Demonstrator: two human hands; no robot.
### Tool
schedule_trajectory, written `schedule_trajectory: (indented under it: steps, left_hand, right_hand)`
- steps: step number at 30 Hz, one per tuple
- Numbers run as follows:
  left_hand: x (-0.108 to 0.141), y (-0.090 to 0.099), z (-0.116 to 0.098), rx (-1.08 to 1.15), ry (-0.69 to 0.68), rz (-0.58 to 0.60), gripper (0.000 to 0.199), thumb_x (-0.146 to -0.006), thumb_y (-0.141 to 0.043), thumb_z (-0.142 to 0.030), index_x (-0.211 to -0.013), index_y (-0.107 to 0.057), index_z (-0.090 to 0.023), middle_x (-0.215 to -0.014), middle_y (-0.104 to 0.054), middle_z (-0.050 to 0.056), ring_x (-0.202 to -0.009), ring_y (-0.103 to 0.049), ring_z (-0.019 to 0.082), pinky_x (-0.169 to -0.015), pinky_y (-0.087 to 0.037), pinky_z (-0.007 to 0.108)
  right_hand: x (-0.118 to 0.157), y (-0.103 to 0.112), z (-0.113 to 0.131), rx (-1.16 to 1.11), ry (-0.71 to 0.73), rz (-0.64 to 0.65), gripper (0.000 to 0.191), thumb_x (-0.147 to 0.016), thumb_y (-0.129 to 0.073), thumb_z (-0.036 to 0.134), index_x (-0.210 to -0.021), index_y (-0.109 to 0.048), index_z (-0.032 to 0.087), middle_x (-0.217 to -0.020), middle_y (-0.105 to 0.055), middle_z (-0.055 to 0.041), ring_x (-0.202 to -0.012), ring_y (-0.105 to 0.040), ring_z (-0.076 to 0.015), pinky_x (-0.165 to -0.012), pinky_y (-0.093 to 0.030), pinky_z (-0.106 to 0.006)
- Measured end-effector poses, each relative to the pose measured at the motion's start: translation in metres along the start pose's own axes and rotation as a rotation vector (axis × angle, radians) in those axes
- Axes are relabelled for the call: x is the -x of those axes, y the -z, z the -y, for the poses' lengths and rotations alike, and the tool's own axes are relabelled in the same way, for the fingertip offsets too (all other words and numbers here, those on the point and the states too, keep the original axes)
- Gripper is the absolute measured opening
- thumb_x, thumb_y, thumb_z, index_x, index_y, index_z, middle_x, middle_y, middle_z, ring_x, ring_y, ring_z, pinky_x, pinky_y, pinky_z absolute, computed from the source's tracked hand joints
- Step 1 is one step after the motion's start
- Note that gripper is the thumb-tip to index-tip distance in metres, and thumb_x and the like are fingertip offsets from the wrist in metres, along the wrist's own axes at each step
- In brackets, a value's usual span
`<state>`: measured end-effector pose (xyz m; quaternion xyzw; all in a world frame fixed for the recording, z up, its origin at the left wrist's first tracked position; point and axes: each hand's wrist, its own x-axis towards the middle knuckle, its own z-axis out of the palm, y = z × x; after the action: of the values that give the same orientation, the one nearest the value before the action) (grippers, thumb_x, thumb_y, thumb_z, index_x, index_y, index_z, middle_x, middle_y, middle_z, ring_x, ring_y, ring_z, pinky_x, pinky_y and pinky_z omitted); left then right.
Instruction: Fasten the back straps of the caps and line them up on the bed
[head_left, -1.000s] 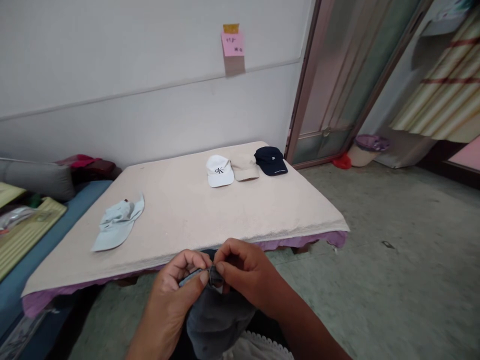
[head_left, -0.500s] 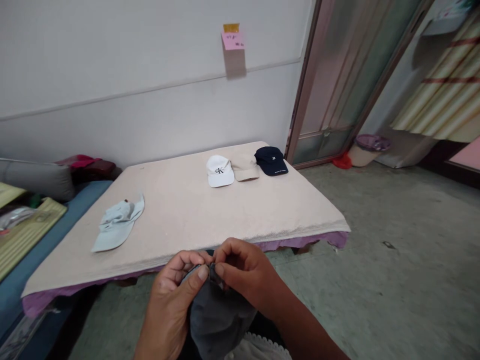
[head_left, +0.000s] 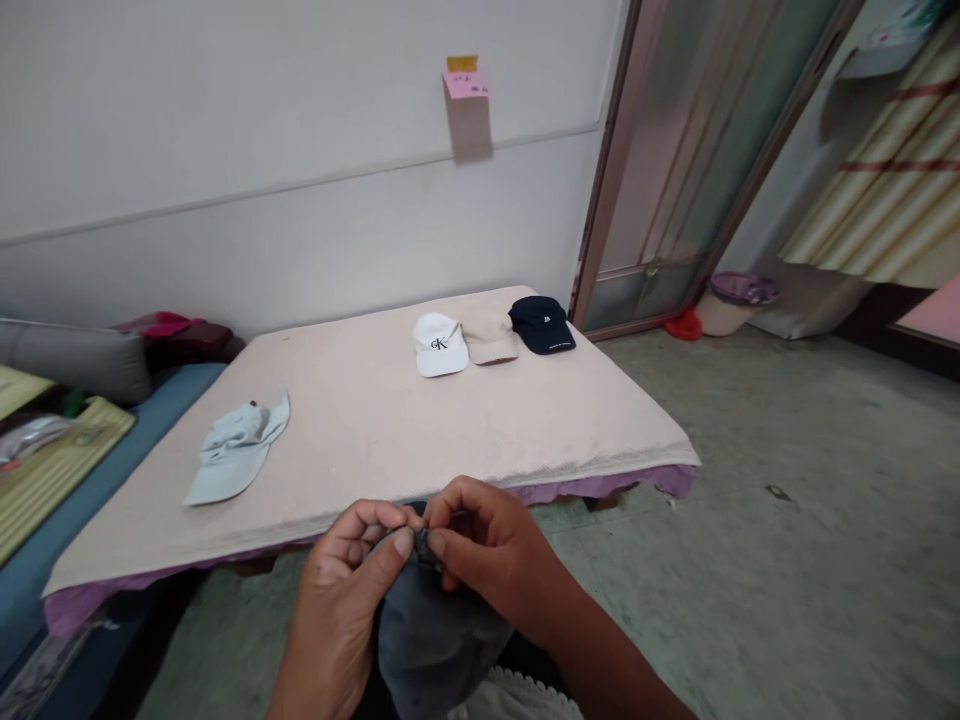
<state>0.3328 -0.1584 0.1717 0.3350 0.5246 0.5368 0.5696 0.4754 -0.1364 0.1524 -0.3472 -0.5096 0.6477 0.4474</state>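
Observation:
Close to my body, a dark grey cap (head_left: 442, 640) hangs between my two hands. My left hand (head_left: 349, 590) pinches its edge with thumb and fingers. Right beside it, my right hand (head_left: 491, 550) pinches the same edge, where a small strap or buckle seems to sit; the fingers partly hide it. Beyond my hands, on a low bed (head_left: 360, 430), a white cap with black letters (head_left: 440, 345), a beige cap (head_left: 491, 338) and a navy cap (head_left: 542, 324) stand in a row. A crumpled pale blue cap (head_left: 238, 445) lies on the bed's left side.
A white wall (head_left: 300, 120) with a pink note (head_left: 466, 83) rises behind the bed. At right are a sliding door (head_left: 675, 150), a waste bin (head_left: 735, 303) and a curtain (head_left: 892, 180). A grey cushion (head_left: 71, 358) and a yellow mat (head_left: 67, 475) lie at left.
Both hands stay almost in place on the grey cap's edge, with a slight shift of the fingers. The caps on the bed have not moved.

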Motion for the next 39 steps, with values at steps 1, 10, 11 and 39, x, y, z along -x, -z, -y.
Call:
schedule_trajectory:
  steps: [1, 10, 11, 39]
  left_hand:
    - [0.000, -0.001, -0.001, 0.001, -0.005, -0.002, 0.015, -0.067, -0.075, -0.021, -0.074, -0.061, -0.018, -0.077, -0.065, -0.002, -0.061, -0.058, 0.008, -0.055, -0.046, 0.016]
    - [0.000, -0.002, 0.000, 0.050, -0.052, 0.057, 0.015, -0.069, -0.072, -0.019, -0.073, -0.057, -0.017, -0.080, -0.065, 0.000, -0.059, -0.060, 0.012, -0.053, -0.050, 0.022]
    - [0.000, -0.001, 0.001, 0.057, -0.057, 0.059, 0.016, -0.070, -0.072, -0.018, -0.073, -0.057, -0.017, -0.081, -0.065, 0.000, -0.060, -0.060, 0.013, -0.054, -0.051, 0.023]
    - [0.000, 0.019, 0.009, -0.446, -0.310, 0.159, 0.005, -0.078, -0.066, -0.025, -0.082, -0.067, -0.027, -0.087, -0.062, -0.002, -0.086, -0.055, 0.014, -0.074, -0.042, 0.020]
  right_hand:
    - [0.000, -0.001, 0.001, -0.005, -0.019, 0.003, 0.008, -0.078, -0.059, 0.023, -0.077, -0.053, 0.017, -0.056, -0.052, 0.0045, -0.050, -0.050, -0.0079, -0.047, -0.034, -0.019]
    - [-0.004, 0.002, 0.007, -0.114, -0.127, 0.070, 0.015, -0.074, -0.061, 0.024, -0.083, -0.053, 0.017, -0.051, -0.053, 0.0054, -0.044, -0.050, -0.0074, -0.042, -0.036, -0.017]
    - [-0.004, 0.003, 0.006, -0.107, -0.131, 0.078, 0.014, -0.074, -0.061, 0.025, -0.083, -0.053, 0.017, -0.051, -0.054, 0.0052, -0.044, -0.050, -0.0074, -0.042, -0.037, -0.017]
    - [-0.003, 0.005, -0.006, -0.353, -0.037, 0.103, 0.016, -0.073, -0.067, 0.024, -0.077, -0.053, 0.016, -0.050, -0.051, 0.0071, -0.038, -0.045, -0.0050, -0.039, -0.036, -0.016]
